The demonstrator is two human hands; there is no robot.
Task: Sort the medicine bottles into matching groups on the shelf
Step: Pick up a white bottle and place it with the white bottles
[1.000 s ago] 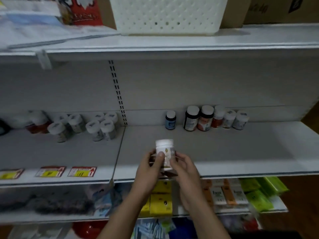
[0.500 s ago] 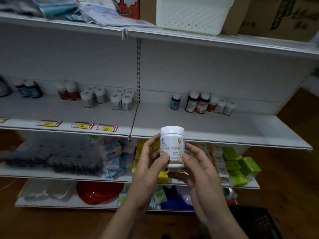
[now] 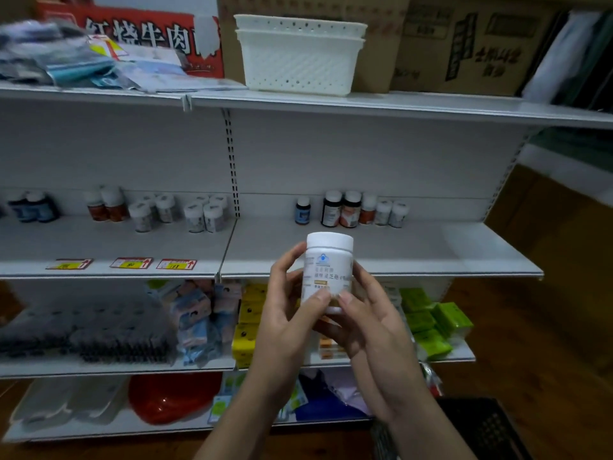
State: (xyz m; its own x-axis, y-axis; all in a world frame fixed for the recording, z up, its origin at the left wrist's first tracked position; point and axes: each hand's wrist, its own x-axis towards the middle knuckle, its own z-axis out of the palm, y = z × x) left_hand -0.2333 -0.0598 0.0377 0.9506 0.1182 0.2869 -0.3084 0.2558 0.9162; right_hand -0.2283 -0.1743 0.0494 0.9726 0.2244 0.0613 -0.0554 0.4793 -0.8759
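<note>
White metal shelving fills the head view. Along the back of the middle shelf [image 3: 414, 257] stand medicine bottles: a mixed row [image 3: 351, 210] to the right of the slotted upright and small clusters [image 3: 185, 212] to its left. Price tags [image 3: 131, 263] line the front edge on the left. A white basket [image 3: 298, 58] sits on the top shelf beside cardboard boxes [image 3: 464, 44]. In front of the middle shelf, a white bottle [image 3: 328, 270] is held upright. The left hand [image 3: 288, 317] and right hand [image 3: 374, 327] curl round its sides, thumbs close together on the lower label.
</note>
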